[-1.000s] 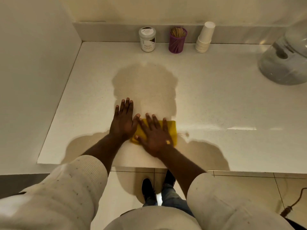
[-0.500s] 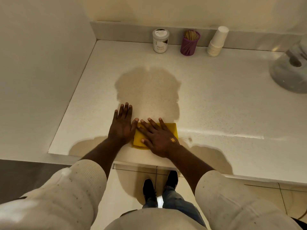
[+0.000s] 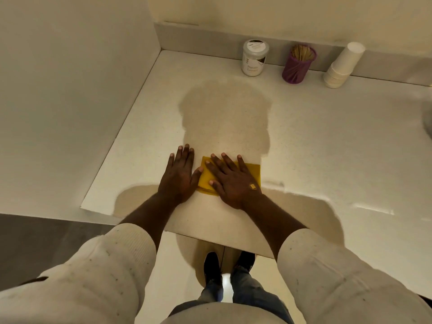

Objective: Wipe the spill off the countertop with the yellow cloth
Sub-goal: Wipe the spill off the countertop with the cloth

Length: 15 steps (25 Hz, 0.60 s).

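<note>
A folded yellow cloth (image 3: 254, 170) lies flat on the white countertop (image 3: 327, 136) near its front edge. My right hand (image 3: 233, 181) presses flat on the cloth with the fingers spread, covering most of it. Just left of the cloth, my left hand (image 3: 178, 176) rests flat on the bare counter, its thumb touching the cloth's edge. A thin wet streak of spill (image 3: 274, 183) glistens just right of the cloth, and another streak (image 3: 374, 208) shows further right. My head's shadow darkens the counter beyond my hands.
Along the back wall stand a white-lidded jar (image 3: 254, 57), a purple holder of wooden sticks (image 3: 299, 64) and a stack of white paper cups (image 3: 342, 65). A side wall (image 3: 70, 90) bounds the counter on the left. A rounded vessel (image 3: 429, 120) shows at the right edge.
The view has swung, so the left wall fills more of it. The cloth and both hands stay at about the same spot; my right fingers have spread flatter.
</note>
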Motion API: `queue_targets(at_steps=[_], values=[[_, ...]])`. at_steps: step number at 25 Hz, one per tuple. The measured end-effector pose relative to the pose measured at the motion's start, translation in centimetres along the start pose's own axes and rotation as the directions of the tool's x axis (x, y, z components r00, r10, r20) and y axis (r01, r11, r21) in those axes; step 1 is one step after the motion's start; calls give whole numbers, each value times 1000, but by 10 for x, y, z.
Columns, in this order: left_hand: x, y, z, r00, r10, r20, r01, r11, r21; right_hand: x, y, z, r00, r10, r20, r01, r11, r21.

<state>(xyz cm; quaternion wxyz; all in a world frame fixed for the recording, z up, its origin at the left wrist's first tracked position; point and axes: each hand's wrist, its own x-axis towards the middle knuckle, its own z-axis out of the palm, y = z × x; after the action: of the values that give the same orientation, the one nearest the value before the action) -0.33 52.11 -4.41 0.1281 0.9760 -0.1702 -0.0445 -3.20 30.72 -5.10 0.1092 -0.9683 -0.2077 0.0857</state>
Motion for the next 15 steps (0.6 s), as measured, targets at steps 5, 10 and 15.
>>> queue_targets(at_steps=[5, 10, 15], values=[[33, 6, -1, 1000, 7, -9, -7, 1000, -5, 34, 28, -13, 1000, 30, -3, -30, 1000, -2], [66, 13, 4, 1000, 11, -8, -11, 1000, 0, 68, 59, -26, 997, 71, 7, -71, 997, 4], [90, 20, 11, 1000, -1, 13, 1, 1000, 9, 85, 100, -40, 986, 168, -7, -168, 985, 34]])
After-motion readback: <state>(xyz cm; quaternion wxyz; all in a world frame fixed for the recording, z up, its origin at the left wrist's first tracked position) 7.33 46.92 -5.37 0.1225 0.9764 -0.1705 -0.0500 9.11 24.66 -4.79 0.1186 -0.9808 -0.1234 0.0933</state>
